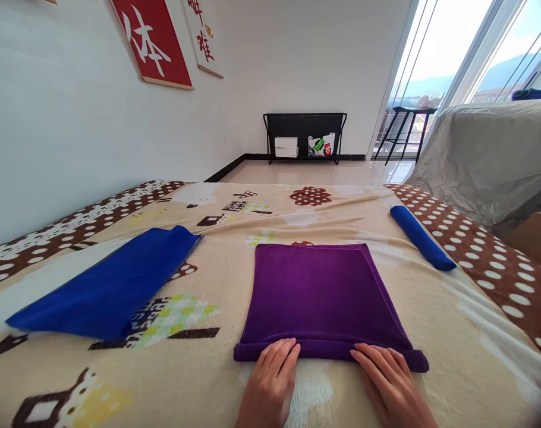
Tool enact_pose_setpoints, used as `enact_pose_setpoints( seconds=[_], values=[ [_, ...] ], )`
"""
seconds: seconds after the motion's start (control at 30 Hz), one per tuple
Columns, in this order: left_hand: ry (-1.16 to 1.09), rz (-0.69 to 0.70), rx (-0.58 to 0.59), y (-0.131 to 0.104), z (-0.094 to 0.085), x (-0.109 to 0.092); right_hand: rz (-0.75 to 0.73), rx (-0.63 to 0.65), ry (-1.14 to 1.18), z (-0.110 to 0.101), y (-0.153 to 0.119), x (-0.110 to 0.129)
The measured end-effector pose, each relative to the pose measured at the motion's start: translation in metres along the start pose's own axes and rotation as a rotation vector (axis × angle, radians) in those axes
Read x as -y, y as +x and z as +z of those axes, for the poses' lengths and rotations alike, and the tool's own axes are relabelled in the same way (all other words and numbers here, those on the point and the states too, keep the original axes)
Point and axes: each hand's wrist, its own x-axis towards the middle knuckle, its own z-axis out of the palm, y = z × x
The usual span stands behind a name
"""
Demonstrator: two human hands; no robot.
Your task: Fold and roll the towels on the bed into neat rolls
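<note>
A purple towel (313, 291) lies folded flat on the patterned blanket, its near edge rolled into a narrow tube. My left hand (273, 374) has its fingers curled over the left half of that roll. Toward the roll's right end, my right hand (389, 377) grips it the same way, fingertips on top. Both thumbs are hidden. To the left a blue cloth (114, 282) is spread flat at an angle. A rolled blue cloth (422, 238) rests at the right, apart from the purple towel.
The cream blanket (217, 380) has brown dotted borders and some wrinkles. Beyond its far edge stands a black rack (306, 126) holding white boxes (286, 147). At the right are a covered piece of furniture (488, 154), a black stool (408, 113) and a cardboard box (535, 238).
</note>
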Motion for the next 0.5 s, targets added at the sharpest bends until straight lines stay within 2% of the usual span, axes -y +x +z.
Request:
enact_pose_setpoints(
  seconds=[0.2,0.27,0.5],
  values=[
    [0.09,0.165,0.145,0.014,0.006,-0.016,-0.148,0.144,-0.058,0.005,0.021,0.021],
    [0.122,0.168,0.203,0.012,0.006,-0.011,-0.165,0.203,-0.099,0.004,0.02,0.018],
    [0.251,-0.066,0.226,-0.042,-0.027,0.066,0.073,0.302,-0.225,-0.025,-0.045,-0.052]
  ],
)
